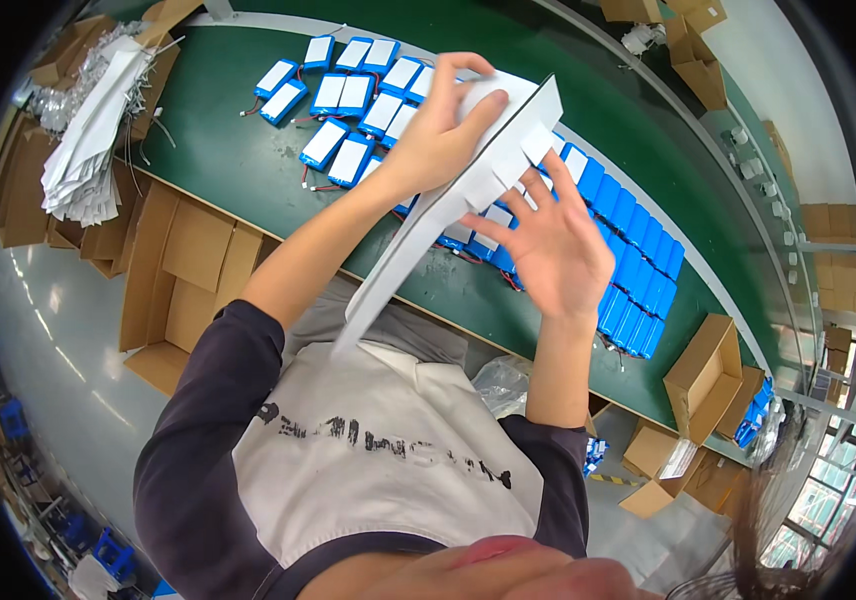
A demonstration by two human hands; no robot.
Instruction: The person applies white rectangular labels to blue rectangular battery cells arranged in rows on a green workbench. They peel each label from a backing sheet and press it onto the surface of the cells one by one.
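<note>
A long white folded card piece (493, 165) is held up slantwise above the green worktable, its lower end reaching down toward my lap. My left hand (441, 130) is closed on its upper part, thumb on the near face and fingers over the top edge. My right hand (560, 245) is open beside the card's right side, palm turned up and fingers spread. Its fingertips are at the card's edge; whether they touch it I cannot tell. Beneath and behind the card lie blue battery packs with white labels (351, 158), short wires coming off them.
Tight rows of blue packs (638, 270) lie on the table's right. The green table (218, 110) has a raised back edge. Open cardboard boxes stand at left (183, 280) and right (705, 378). A stack of white sheets (98, 140) rests at the far left.
</note>
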